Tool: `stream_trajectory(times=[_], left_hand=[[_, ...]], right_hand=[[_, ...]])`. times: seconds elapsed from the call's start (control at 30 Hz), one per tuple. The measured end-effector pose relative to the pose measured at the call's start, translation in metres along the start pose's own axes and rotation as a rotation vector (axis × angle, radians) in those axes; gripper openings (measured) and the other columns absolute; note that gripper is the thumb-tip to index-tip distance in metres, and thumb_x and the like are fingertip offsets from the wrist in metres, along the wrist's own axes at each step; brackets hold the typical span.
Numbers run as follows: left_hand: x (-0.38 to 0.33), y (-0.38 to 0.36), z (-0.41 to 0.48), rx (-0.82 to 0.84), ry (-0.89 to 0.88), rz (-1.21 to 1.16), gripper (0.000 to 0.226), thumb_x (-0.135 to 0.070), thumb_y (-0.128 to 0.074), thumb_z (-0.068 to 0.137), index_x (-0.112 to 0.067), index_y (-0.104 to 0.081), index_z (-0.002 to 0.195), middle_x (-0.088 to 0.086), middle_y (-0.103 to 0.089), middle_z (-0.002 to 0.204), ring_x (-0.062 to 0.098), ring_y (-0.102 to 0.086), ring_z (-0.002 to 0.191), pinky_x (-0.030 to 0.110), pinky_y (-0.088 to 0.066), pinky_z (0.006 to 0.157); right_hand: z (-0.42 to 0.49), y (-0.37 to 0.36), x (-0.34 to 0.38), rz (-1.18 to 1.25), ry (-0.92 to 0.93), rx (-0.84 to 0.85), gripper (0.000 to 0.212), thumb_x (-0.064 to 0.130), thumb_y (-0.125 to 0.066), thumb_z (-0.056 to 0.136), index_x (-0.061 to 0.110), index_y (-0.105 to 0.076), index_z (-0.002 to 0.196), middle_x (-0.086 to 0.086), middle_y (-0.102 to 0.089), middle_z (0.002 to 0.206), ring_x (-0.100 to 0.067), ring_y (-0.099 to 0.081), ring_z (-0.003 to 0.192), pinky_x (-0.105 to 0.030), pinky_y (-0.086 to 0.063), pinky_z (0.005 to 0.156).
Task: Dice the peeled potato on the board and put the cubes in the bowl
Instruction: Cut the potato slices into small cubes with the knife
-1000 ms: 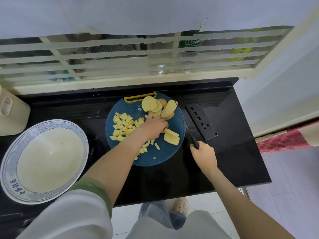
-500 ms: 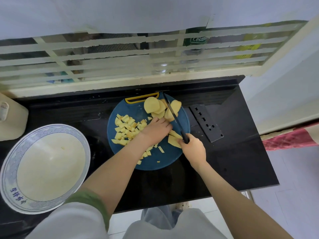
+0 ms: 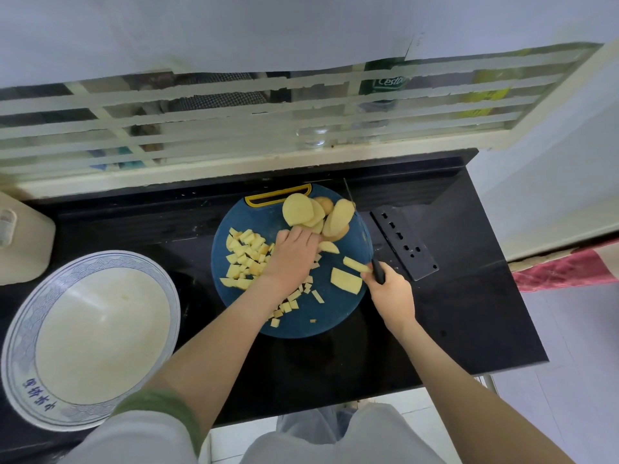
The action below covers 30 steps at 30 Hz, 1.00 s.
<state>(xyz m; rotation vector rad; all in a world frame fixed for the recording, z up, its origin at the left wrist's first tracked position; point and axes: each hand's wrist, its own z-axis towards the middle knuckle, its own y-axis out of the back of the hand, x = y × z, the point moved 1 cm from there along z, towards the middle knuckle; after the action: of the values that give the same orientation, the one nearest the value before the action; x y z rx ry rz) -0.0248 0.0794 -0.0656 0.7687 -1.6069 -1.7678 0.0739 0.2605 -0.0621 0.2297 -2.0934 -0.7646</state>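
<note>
Blue board (image 3: 338,316): cubes (image 3: 246,257) piled left, slices (image 3: 310,212) uncut, bowl (image 3: 20,333) empty. Left hand (image 3: 293,254) flat on potato, grip loose; right hand (image 3: 392,293) clenched on knife (image 3: 377,271). Dicing midway; next, steady a slice and cut clear of fingers.

Bare counter (image 3: 452,329) right of board (image 3: 321,323); black sheath (image 3: 403,247) alongside

The person wears a white short-sleeved top; its left sleeve (image 3: 144,437) ends in a green band (image 3: 167,405) above the elbow. Both forearms are bare. Grey trousers (image 3: 335,440) show at the near edge, centre.
</note>
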Motion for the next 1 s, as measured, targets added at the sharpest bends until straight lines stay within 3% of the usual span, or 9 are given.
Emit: stream_trajectory(times=[0.17, 0.37, 0.6, 0.7, 0.77, 0.93, 1.0], left_hand=[[-0.001, 0.008, 0.007, 0.045, 0.098, -0.103, 0.035, -0.029, -0.035, 0.092, -0.013, -0.066, 0.088, 0.000, -0.064, 0.084, 0.023, -0.058, 0.080, 0.033, -0.025, 0.070], [-0.030, 0.007, 0.025, 0.264, -0.095, -0.218, 0.025, -0.030, -0.039, 0.101, -0.017, -0.054, 0.116, -0.002, -0.054, 0.119, 0.020, -0.042, 0.116, 0.036, -0.022, 0.088], [-0.040, 0.012, 0.025, 0.281, -0.209, -0.176, 0.052, -0.039, -0.040, 0.095, -0.026, -0.033, 0.144, -0.003, -0.043, 0.137, 0.019, -0.033, 0.128, 0.040, -0.023, 0.098], [-0.044, 0.012, 0.027, 0.400, -0.360, -0.137, 0.062, -0.056, -0.049, 0.088, -0.032, -0.034, 0.143, -0.005, -0.040, 0.138, 0.019, -0.032, 0.128, 0.042, -0.018, 0.103], [-0.046, 0.012, 0.028, 0.423, -0.393, -0.099, 0.063, -0.055, -0.055, 0.086, -0.029, -0.037, 0.140, -0.004, -0.039, 0.137, 0.019, -0.033, 0.126, 0.041, -0.017, 0.105], [-0.045, 0.012, 0.018, 0.354, -0.161, -0.074, 0.058, -0.051, -0.053, 0.087, -0.018, -0.041, 0.133, 0.002, -0.042, 0.131, 0.021, -0.034, 0.125, 0.037, -0.021, 0.104], [-0.050, 0.010, 0.010, 0.337, -0.074, -0.084, 0.059, -0.049, -0.053, 0.087, -0.015, -0.040, 0.134, 0.005, -0.043, 0.130, 0.024, -0.035, 0.123, 0.037, -0.023, 0.103]], right_hand=[[-0.002, -0.003, 0.005, -0.005, 0.018, 0.061, 0.032, 0.033, -0.061, 0.095, 0.029, -0.061, 0.126, 0.006, -0.064, 0.099, -0.015, -0.060, 0.092, -0.032, -0.048, 0.077], [-0.012, 0.010, 0.000, 0.158, -0.007, -0.116, 0.020, 0.029, -0.056, 0.097, 0.023, -0.066, 0.114, 0.005, -0.068, 0.092, -0.015, -0.063, 0.088, -0.035, -0.053, 0.080], [-0.017, 0.028, -0.009, 0.157, -0.021, -0.169, 0.016, 0.029, -0.056, 0.098, 0.021, -0.067, 0.107, 0.004, -0.066, 0.085, -0.012, -0.060, 0.078, -0.028, -0.045, 0.070], [-0.019, 0.029, -0.010, 0.170, -0.029, -0.150, 0.014, 0.030, -0.056, 0.098, 0.023, -0.065, 0.104, 0.005, -0.065, 0.084, -0.009, -0.060, 0.077, -0.026, -0.044, 0.067], [-0.022, 0.028, -0.010, 0.168, -0.031, -0.125, 0.013, 0.031, -0.055, 0.098, 0.023, -0.064, 0.103, 0.005, -0.065, 0.085, -0.008, -0.060, 0.076, -0.025, -0.045, 0.067], [-0.023, 0.023, -0.011, 0.162, -0.082, -0.045, 0.015, 0.030, -0.055, 0.098, 0.021, -0.064, 0.091, -0.002, -0.064, 0.078, -0.014, -0.057, 0.067, -0.033, -0.049, 0.065], [-0.025, 0.021, -0.012, 0.162, -0.099, 0.007, 0.015, 0.029, -0.056, 0.097, 0.020, -0.063, 0.088, -0.002, -0.063, 0.076, -0.014, -0.055, 0.065, -0.031, -0.047, 0.062]])
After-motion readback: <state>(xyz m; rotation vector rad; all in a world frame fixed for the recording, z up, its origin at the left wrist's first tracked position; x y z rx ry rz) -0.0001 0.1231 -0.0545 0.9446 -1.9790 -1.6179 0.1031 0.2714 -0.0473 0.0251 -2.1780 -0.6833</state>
